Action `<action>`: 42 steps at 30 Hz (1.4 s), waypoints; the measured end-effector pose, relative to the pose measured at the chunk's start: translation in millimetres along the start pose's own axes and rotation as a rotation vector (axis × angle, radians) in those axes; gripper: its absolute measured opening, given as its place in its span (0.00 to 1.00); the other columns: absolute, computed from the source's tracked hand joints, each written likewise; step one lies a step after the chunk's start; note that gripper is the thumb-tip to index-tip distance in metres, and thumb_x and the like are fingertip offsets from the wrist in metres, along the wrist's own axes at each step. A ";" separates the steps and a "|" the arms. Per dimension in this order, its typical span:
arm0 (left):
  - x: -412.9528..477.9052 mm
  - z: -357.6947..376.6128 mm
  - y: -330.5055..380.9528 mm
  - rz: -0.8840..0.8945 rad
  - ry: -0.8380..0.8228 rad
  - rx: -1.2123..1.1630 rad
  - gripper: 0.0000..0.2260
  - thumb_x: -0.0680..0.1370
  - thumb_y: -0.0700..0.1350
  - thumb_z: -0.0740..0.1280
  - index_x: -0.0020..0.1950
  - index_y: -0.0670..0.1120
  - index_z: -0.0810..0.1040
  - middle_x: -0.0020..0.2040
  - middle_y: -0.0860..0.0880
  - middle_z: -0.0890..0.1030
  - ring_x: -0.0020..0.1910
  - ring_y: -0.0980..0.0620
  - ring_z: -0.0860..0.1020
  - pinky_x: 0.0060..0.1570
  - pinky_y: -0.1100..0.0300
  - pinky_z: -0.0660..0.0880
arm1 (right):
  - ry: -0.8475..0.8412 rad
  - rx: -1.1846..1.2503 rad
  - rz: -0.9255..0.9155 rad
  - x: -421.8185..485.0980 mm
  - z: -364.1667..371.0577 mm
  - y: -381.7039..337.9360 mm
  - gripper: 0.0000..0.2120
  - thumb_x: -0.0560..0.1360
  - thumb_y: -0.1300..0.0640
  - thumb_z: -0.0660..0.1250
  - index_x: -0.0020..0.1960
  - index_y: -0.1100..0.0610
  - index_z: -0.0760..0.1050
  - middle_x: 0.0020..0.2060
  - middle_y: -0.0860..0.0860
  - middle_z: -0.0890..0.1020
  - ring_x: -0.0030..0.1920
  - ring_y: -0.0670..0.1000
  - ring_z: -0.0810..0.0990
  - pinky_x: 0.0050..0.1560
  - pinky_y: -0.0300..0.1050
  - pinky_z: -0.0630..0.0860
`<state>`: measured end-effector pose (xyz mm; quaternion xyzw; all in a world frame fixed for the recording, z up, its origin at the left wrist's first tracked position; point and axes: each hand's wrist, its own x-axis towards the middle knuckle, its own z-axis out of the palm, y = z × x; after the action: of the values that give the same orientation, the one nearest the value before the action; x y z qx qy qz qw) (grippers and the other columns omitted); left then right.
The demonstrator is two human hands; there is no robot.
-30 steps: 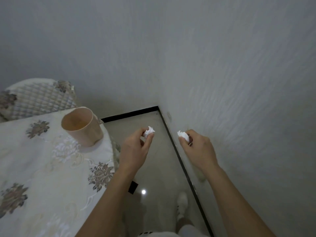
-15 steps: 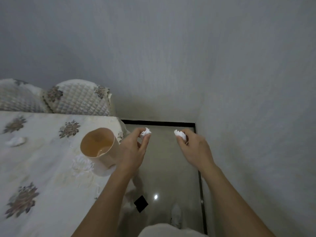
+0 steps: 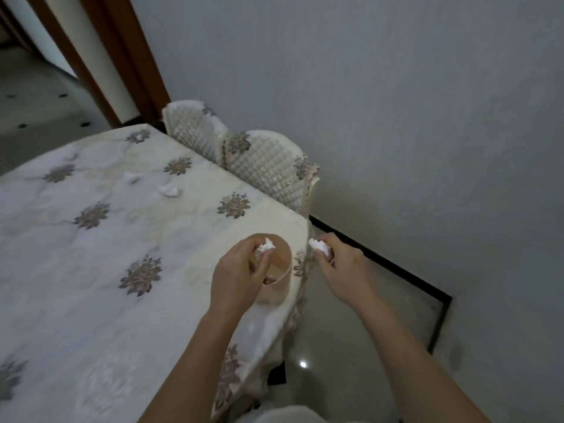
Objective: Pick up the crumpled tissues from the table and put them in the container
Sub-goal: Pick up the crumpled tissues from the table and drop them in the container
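Note:
My left hand (image 3: 239,274) pinches a small crumpled white tissue (image 3: 267,245) directly over the mouth of the beige cup-shaped container (image 3: 282,265), which stands at the table's right corner. To the right of the cup, beyond the table edge, my right hand (image 3: 338,262) grips a second crumpled tissue (image 3: 318,245). Two more crumpled tissues lie on the tablecloth farther back, one (image 3: 168,190) near the middle and another (image 3: 131,177) to its left.
The table (image 3: 91,270) wears a cream cloth with brown flower motifs. Two quilted chair backs (image 3: 262,166) stand against its far edge. A grey wall runs along the right, glossy floor (image 3: 351,331) lies below, and a wooden door frame (image 3: 122,56) rises at the back left.
The view has swung left, bringing more of the table into sight. My left hand has come over the cup with its tissue; my right hand still holds its tissue beside the cup.

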<state>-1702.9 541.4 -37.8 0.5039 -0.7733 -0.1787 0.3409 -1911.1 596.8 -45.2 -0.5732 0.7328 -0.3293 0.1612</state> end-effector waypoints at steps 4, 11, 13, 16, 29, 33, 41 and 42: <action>-0.7 -14.6 -31.3 0.074 0.045 0.201 0.10 0.79 0.53 0.65 0.53 0.49 0.79 0.42 0.54 0.79 0.40 0.52 0.75 0.33 0.56 0.74 | -0.091 -0.063 -0.050 20.0 26.5 -26.2 0.09 0.80 0.46 0.62 0.55 0.49 0.76 0.39 0.51 0.81 0.43 0.55 0.79 0.37 0.46 0.68; 11.4 -14.8 -51.4 0.039 0.066 0.229 0.10 0.76 0.51 0.64 0.50 0.49 0.81 0.41 0.52 0.80 0.41 0.48 0.76 0.34 0.54 0.75 | -0.108 -0.156 -0.085 37.9 53.5 -53.7 0.08 0.81 0.46 0.58 0.52 0.49 0.72 0.35 0.44 0.72 0.38 0.52 0.71 0.34 0.46 0.62; 17.4 -10.7 -51.6 0.056 0.056 0.255 0.07 0.76 0.49 0.67 0.49 0.49 0.81 0.41 0.52 0.80 0.40 0.47 0.77 0.33 0.54 0.75 | -0.108 -0.164 -0.086 42.3 53.9 -55.8 0.08 0.81 0.46 0.57 0.53 0.48 0.71 0.36 0.44 0.73 0.39 0.52 0.73 0.34 0.46 0.64; 29.2 -5.1 -52.6 0.057 0.016 0.292 0.09 0.76 0.52 0.65 0.50 0.49 0.80 0.41 0.51 0.80 0.39 0.47 0.77 0.34 0.52 0.75 | -0.110 -0.192 -0.093 48.7 53.6 -59.6 0.08 0.81 0.46 0.57 0.55 0.49 0.70 0.39 0.45 0.74 0.41 0.53 0.74 0.36 0.46 0.65; 35.6 -3.1 -64.7 0.041 -0.177 0.466 0.24 0.74 0.59 0.68 0.67 0.51 0.75 0.63 0.50 0.80 0.63 0.47 0.77 0.57 0.47 0.74 | -0.094 -0.449 -0.177 48.9 64.1 -36.5 0.18 0.74 0.47 0.67 0.61 0.53 0.77 0.55 0.52 0.80 0.54 0.56 0.79 0.48 0.53 0.77; 39.8 -12.3 -57.6 0.084 -0.115 0.479 0.22 0.75 0.58 0.68 0.66 0.50 0.77 0.61 0.49 0.82 0.60 0.46 0.78 0.55 0.47 0.75 | -0.031 -0.445 -0.227 51.2 56.3 -41.3 0.19 0.73 0.48 0.68 0.62 0.53 0.77 0.55 0.51 0.81 0.55 0.55 0.79 0.49 0.52 0.77; 59.4 -25.9 -30.6 0.157 -0.039 0.488 0.22 0.74 0.59 0.66 0.64 0.50 0.77 0.60 0.50 0.82 0.60 0.47 0.78 0.56 0.48 0.74 | 0.028 -0.426 -0.229 60.2 25.7 -52.4 0.21 0.72 0.47 0.62 0.62 0.52 0.76 0.56 0.51 0.81 0.58 0.55 0.77 0.55 0.53 0.76; 62.5 -24.9 -27.3 0.170 -0.040 0.482 0.22 0.74 0.59 0.65 0.64 0.50 0.77 0.60 0.50 0.82 0.60 0.47 0.78 0.56 0.48 0.74 | 0.039 -0.434 -0.221 59.5 21.0 -51.4 0.20 0.72 0.47 0.63 0.62 0.52 0.76 0.56 0.50 0.81 0.58 0.54 0.77 0.56 0.53 0.76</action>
<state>-1683.5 475.1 -15.4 0.5003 -0.8396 0.0302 0.2093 -1877.8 527.7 -17.8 -0.6647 0.7221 -0.1909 -0.0168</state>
